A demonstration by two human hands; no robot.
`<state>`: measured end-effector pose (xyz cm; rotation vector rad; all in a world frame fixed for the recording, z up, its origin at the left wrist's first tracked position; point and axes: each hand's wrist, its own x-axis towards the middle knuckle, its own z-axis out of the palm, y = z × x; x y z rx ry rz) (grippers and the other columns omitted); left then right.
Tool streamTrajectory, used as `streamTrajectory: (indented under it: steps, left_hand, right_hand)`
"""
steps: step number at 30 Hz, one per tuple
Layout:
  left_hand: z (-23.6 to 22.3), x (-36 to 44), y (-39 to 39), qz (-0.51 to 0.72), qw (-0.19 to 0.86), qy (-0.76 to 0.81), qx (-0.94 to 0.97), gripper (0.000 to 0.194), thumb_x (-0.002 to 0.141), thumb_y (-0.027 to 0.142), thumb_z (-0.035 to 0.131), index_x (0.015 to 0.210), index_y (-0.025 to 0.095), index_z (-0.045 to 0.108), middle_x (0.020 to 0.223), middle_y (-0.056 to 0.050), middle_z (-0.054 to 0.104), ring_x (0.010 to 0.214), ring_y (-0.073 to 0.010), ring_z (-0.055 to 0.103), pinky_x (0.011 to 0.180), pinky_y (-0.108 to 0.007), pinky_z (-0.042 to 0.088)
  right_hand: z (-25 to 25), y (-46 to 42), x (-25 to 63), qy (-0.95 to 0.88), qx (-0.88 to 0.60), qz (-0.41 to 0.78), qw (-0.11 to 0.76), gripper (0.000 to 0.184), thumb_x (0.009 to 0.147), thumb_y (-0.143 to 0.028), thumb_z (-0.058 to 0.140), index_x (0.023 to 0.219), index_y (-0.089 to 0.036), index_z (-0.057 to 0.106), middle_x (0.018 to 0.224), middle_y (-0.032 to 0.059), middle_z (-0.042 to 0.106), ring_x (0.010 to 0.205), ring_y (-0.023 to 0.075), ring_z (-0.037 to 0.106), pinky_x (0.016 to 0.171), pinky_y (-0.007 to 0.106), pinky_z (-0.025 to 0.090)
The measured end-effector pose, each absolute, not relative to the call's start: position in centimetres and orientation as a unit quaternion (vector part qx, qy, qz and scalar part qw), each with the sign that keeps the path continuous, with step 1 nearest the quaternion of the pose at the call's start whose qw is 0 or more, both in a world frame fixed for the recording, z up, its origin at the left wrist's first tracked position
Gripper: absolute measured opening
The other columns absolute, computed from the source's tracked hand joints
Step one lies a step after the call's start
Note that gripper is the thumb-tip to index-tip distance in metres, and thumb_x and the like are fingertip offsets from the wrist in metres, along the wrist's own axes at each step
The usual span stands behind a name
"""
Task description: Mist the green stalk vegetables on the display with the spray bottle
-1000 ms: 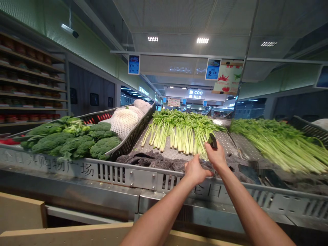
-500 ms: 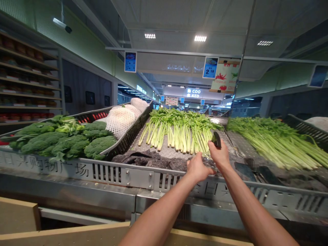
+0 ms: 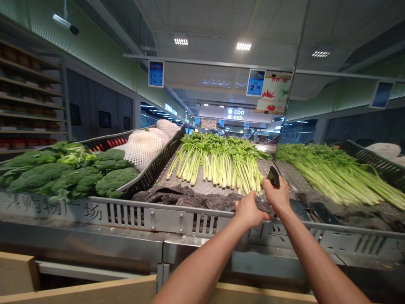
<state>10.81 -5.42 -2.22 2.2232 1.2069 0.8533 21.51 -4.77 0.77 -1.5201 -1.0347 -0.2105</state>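
Celery stalks [image 3: 221,166] lie in a wide row across the display, leaves to the back and pale stem ends toward me. My right hand [image 3: 277,196] is closed on a black curved object [image 3: 274,177], whose exact kind I cannot make out, beside the right end of the row. Just left of it and lower, my left hand [image 3: 250,211] hovers over the crate's front rim, thumb stretched away from the forefinger. Its other fingers are mostly hidden. Dark grey cloth [image 3: 190,197] lies bunched along the front, below the stem ends.
A grey slotted crate wall [image 3: 167,219] runs along the front. Broccoli [image 3: 117,180] and vegetables in white foam netting [image 3: 144,147] fill the left crate. On the right, a mirror [image 3: 332,177] reflects the celery. Price signs [image 3: 255,82] hang above.
Both hands have moved slightly to the right relative to the celery. The whole view has shifted a little, with the scene sliding left. The black object stays in my right hand.
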Motion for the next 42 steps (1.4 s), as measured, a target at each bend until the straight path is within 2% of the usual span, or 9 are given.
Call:
streamTrajectory:
  steps: [6, 12, 18, 25, 34, 40, 42]
  left_hand:
    - [-2.5, 11.5, -5.7, 0.311, 0.247, 0.427, 0.812, 0.071, 0.046, 0.045, 0.068, 0.109, 0.022, 0.042, 0.109, -0.006, 0.056, 0.101, -0.0247, 0.05, 0.086, -0.034, 0.035]
    - [-2.3, 11.6, -5.7, 0.312, 0.248, 0.424, 0.813, 0.075, 0.046, 0.044, 0.068, 0.112, 0.023, 0.039, 0.11, -0.006, 0.055, 0.102, -0.0249, 0.049, 0.086, -0.034, 0.035]
    - [-0.8, 11.4, -5.1, 0.324, 0.242, 0.427, 0.808, 0.08, 0.047, 0.044, 0.067, 0.117, 0.023, 0.036, 0.114, -0.006, 0.053, 0.103, -0.026, 0.048, 0.085, -0.034, 0.035]
    - [1.5, 11.3, -4.3, 0.323, 0.254, 0.431, 0.803, 0.09, 0.047, 0.043, 0.067, 0.124, 0.016, 0.029, 0.12, -0.01, 0.048, 0.107, -0.0252, 0.045, 0.084, -0.031, 0.037]
    - [-0.9, 10.0, -3.2, 0.33, 0.256, 0.427, 0.802, 0.09, 0.044, 0.044, 0.069, 0.122, 0.017, 0.033, 0.118, -0.009, 0.049, 0.105, -0.0248, 0.046, 0.084, -0.031, 0.037]
    - [-2.1, 8.2, -3.2, 0.375, 0.279, 0.422, 0.777, 0.086, 0.044, 0.035, 0.07, 0.12, 0.015, 0.035, 0.118, -0.011, 0.048, 0.108, -0.0254, 0.044, 0.09, -0.033, 0.033]
    - [-2.7, 7.8, -4.3, 0.468, 0.279, 0.417, 0.727, 0.07, 0.052, 0.027, 0.065, 0.116, 0.014, 0.038, 0.119, -0.01, 0.046, 0.11, -0.0216, 0.041, 0.093, -0.03, 0.031]
  right_hand:
    - [0.1, -5.1, 22.4, -0.434, -0.67, -0.105, 0.593, 0.027, 0.063, -0.039, 0.042, 0.072, -0.016, 0.054, 0.06, 0.0003, 0.049, 0.055, 0.0144, 0.043, 0.052, 0.025, 0.032]
    - [0.2, -5.0, 22.8, -0.432, -0.665, -0.098, 0.6, 0.033, 0.063, -0.044, 0.042, 0.078, -0.016, 0.054, 0.063, 0.0012, 0.051, 0.058, 0.016, 0.045, 0.053, 0.026, 0.033]
    - [2.1, -4.6, 22.2, -0.453, -0.637, -0.101, 0.615, 0.03, 0.062, -0.038, 0.043, 0.08, -0.017, 0.056, 0.069, 0.0021, 0.054, 0.062, 0.0156, 0.047, 0.058, 0.026, 0.035]
    - [4.3, -3.6, 21.8, -0.432, -0.662, -0.103, 0.603, 0.024, 0.061, -0.035, 0.042, 0.069, -0.015, 0.053, 0.06, 0.0014, 0.05, 0.054, 0.0133, 0.041, 0.053, 0.026, 0.032]
    - [2.2, -2.6, 20.7, -0.456, -0.641, -0.086, 0.611, 0.027, 0.062, -0.04, 0.042, 0.071, -0.017, 0.052, 0.058, -0.0011, 0.047, 0.053, 0.0135, 0.041, 0.05, 0.024, 0.03]
    - [1.2, -2.3, 19.2, -0.469, -0.625, -0.06, 0.621, 0.026, 0.063, -0.04, 0.041, 0.072, -0.018, 0.05, 0.062, 0.0005, 0.051, 0.059, 0.016, 0.046, 0.055, 0.026, 0.033]
    - [1.2, -2.2, 18.8, -0.467, -0.622, -0.055, 0.626, 0.026, 0.064, -0.04, 0.041, 0.074, -0.018, 0.05, 0.065, 0.001, 0.052, 0.062, 0.017, 0.048, 0.057, 0.026, 0.034]
